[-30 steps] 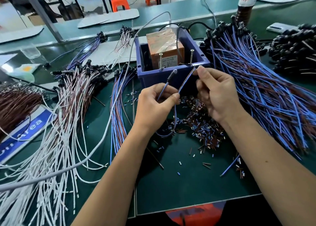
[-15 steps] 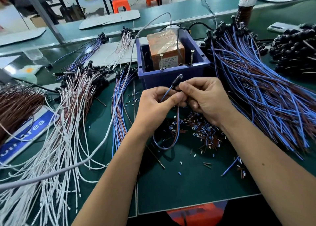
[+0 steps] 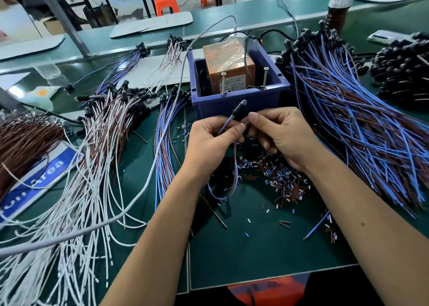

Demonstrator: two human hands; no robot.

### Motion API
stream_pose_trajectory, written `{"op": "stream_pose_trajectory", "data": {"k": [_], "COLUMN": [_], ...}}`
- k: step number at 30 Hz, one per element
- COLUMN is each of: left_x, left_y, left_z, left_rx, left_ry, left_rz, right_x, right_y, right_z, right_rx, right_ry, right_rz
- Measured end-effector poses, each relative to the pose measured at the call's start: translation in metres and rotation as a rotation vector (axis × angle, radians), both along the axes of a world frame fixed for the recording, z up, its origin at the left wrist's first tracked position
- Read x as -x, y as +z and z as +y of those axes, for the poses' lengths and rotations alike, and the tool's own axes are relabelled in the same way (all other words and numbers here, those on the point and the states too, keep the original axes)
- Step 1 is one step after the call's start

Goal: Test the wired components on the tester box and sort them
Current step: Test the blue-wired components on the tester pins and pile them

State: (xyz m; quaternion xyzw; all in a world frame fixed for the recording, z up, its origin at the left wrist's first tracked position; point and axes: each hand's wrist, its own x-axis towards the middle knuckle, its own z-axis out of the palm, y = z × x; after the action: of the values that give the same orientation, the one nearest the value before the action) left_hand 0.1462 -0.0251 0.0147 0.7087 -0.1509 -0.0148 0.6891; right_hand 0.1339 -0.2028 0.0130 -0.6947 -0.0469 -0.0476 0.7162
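While the left hand (image 3: 210,141) and right hand (image 3: 282,136) pinch one blue-brown wired component (image 3: 239,111), its bare leads must next touch the tester box's (image 3: 239,101) screws (image 3: 223,83) at 12 o'clock.

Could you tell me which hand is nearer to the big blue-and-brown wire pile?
Right. The right hand sits beside the blue-and-brown wire pile; the left hand lies farther away, beyond it.

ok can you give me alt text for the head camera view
Two bare hands, left hand and right hand, hold one wired component with a looping blue and brown lead in front of a blue bin holding an orange tester box. Bundles of blue, brown and white wired parts lie on both sides of the green mat, with cut sleeve bits scattered between.
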Motion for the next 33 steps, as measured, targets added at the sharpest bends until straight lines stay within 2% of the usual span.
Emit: {"op": "stream_pose_trajectory", "data": {"k": [7,13,19,33], "left_x": [-0.004,-0.005,-0.006,-0.007], "left_y": [-0.001,-0.006,-0.008,-0.003], "left_z": [0.002,-0.001,0.001,0.011], "left_rx": [-0.095,-0.154,-0.202,-0.163], "left_ry": [0.075,0.039,0.062,-0.078], "left_rz": [-0.043,-0.119,-0.105,0.077], "right_x": [0.001,-0.001,-0.005,-0.003], "right_y": [0.000,-0.006,-0.008,-0.001], "right_z": [-0.001,-0.001,-0.004,0.001], "right_rx": [0.100,0.327,0.309,0.139], "right_ry": [0.080,0.003,-0.110,-0.111], "right_rz": [-0.015,-0.090,-0.146,-0.016]}}
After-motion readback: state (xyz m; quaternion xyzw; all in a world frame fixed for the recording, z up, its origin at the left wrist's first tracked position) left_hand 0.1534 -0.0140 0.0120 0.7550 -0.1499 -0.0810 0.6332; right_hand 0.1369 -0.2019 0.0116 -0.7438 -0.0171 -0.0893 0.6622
